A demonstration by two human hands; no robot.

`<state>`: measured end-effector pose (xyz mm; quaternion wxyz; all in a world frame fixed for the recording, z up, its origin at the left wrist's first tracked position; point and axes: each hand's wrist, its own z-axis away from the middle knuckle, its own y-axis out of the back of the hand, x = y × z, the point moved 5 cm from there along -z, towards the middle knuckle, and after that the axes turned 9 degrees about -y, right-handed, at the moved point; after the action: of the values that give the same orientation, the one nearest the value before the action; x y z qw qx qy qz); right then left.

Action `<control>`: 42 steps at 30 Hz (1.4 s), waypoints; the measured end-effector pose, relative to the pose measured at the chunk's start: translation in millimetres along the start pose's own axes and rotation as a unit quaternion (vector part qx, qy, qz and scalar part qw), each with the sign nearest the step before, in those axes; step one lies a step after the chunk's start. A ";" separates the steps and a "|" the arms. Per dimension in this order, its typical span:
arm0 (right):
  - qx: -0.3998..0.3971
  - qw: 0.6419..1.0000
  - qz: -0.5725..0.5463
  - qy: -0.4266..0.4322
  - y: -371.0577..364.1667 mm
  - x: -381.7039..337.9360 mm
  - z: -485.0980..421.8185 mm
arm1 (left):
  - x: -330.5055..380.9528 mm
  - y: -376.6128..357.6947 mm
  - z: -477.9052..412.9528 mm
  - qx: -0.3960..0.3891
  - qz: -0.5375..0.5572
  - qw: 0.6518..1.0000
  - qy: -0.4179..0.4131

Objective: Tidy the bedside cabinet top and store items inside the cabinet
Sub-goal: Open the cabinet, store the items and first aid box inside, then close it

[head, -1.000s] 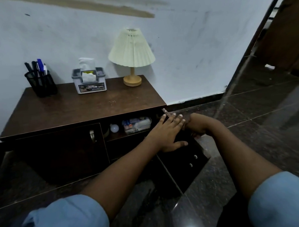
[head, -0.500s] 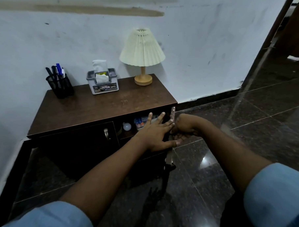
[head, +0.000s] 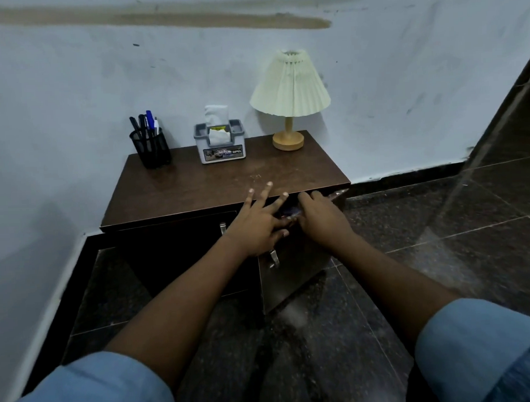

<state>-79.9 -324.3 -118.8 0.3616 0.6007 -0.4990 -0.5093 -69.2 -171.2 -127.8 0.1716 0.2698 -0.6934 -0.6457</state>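
Observation:
The dark wooden bedside cabinet stands against the white wall. Its right door is almost closed, still slightly ajar, with its metal handle showing below my hands. My left hand lies flat on the door's upper part with fingers spread. My right hand rests beside it, fingers curled over the door's top edge. A sliver of the stored items shows in the gap between my hands. The left door is closed.
On the cabinet top stand a black mesh pen holder at the back left, a grey tissue box in the middle and a cream lamp at the back right. Dark polished floor tiles surround the cabinet.
The right door has swung from wide open to nearly closed, with both my hands following it. The shelf with stored items is now almost hidden.

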 end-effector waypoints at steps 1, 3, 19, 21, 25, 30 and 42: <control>0.025 0.999 0.022 0.021 -0.9 -2.1 0.4 | -1.4 1.6 1.4 0.009 -0.014 1.000 -0.004; 0.029 0.997 0.056 0.047 -6.5 -4.8 -1.2 | -7.0 4.2 5.8 0.021 -0.027 0.999 0.000; -0.066 0.989 0.073 0.108 -41.2 -43.9 -43.9 | -67.7 -10.6 31.1 0.020 0.049 0.984 0.171; -0.071 0.988 0.073 0.116 -44.9 -49.9 -46.0 | -71.7 -17.9 31.8 0.015 0.024 0.984 0.174; -0.068 0.987 0.084 0.117 -48.8 -58.8 -49.3 | -78.5 -23.1 31.7 0.020 -0.001 0.984 0.175; -0.073 0.987 0.084 0.113 -46.9 -71.6 -58.3 | -82.9 -24.3 33.4 0.031 -0.020 0.982 0.185; -0.002 0.988 0.096 0.123 -39.4 -75.1 -66.3 | -86.9 -22.0 34.6 0.089 -0.032 0.974 0.206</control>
<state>-5.1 -247.1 -122.5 0.4683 0.6077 -0.5050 -0.3954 -17.0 -92.1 -143.7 0.2650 0.4332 -0.6889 -0.5172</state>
